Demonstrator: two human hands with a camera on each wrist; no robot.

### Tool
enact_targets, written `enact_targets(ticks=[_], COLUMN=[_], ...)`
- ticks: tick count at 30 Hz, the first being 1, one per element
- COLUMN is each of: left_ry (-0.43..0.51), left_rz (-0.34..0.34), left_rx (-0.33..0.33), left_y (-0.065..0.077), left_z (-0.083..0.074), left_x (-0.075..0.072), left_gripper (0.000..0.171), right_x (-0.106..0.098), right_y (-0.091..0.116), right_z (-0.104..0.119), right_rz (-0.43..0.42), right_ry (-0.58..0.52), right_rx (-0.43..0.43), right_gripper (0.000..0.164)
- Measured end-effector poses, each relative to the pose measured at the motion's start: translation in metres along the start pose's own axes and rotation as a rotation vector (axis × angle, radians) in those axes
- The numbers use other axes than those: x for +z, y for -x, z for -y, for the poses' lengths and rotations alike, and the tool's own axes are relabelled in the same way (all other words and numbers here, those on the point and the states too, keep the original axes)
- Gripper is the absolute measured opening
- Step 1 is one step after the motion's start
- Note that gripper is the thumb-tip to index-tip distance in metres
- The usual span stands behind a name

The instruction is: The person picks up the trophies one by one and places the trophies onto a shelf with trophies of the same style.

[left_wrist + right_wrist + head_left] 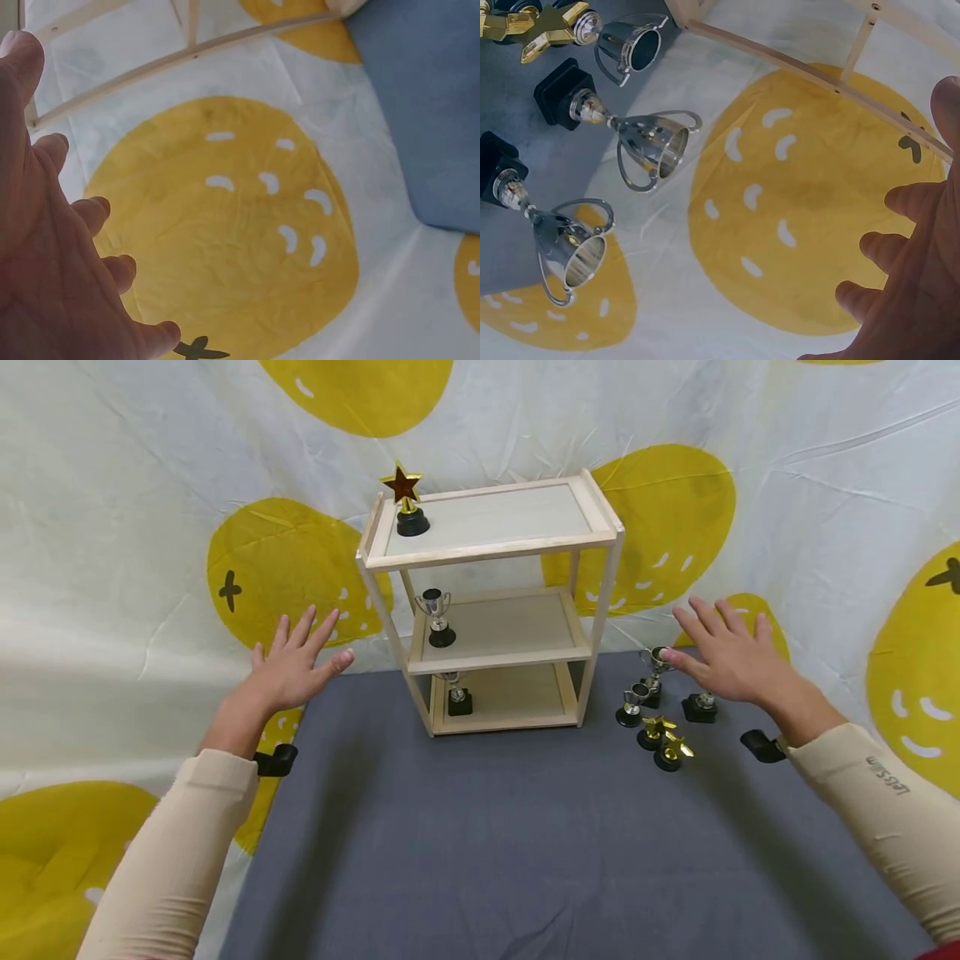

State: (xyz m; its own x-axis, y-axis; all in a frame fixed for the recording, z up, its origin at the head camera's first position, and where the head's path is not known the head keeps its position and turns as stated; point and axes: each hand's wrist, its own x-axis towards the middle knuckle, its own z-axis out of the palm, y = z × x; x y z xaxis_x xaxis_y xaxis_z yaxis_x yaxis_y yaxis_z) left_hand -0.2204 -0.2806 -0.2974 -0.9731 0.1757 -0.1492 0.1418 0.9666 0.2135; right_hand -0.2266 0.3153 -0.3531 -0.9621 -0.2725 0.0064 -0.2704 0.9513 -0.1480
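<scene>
1. Shelf point(502, 518) of pale wood, three-tiered, upright, between and beyond both hands.
2. Left hand point(291, 670) raised, fingers straight and spread wide, nearest the shelf's left side.
3. Right hand point(738, 652) likewise raised and wide, near three silver cups point(651, 146), one partly hidden behind it in the head view.
4. Two gold-topped trophies point(667, 756) beside those cups, to the left of the right hand.
5. Along the shelf's left-hand side: star trophy point(411, 518) up top, two-handled cup point(435, 614) mid-tier, bottom cup point(459, 700) below.
6. Grey cloth point(480, 827) under both hands; yellow-printed backdrop point(817, 510) behind.
</scene>
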Motion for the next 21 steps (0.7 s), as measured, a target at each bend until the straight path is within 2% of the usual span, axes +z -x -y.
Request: enact_targets(ticks=[7, 21], left_ry=[0.000, -0.002], left_rz=[-0.017, -0.003], left_rx=[-0.001, 0.000], left_y=[-0.003, -0.007], left_z=[0.002, 0.002], left_x=[0.009, 0.017], left_gripper=[0.080, 0.078], right_x=[0.006, 0.018], right_y=[0.002, 0.003], right_z=[0.001, -0.002], right_rz=[0.032, 0.031], right_ry=[0.014, 0.015], right_rx=[0.007, -0.005], right_gripper=[0.084, 0.083])
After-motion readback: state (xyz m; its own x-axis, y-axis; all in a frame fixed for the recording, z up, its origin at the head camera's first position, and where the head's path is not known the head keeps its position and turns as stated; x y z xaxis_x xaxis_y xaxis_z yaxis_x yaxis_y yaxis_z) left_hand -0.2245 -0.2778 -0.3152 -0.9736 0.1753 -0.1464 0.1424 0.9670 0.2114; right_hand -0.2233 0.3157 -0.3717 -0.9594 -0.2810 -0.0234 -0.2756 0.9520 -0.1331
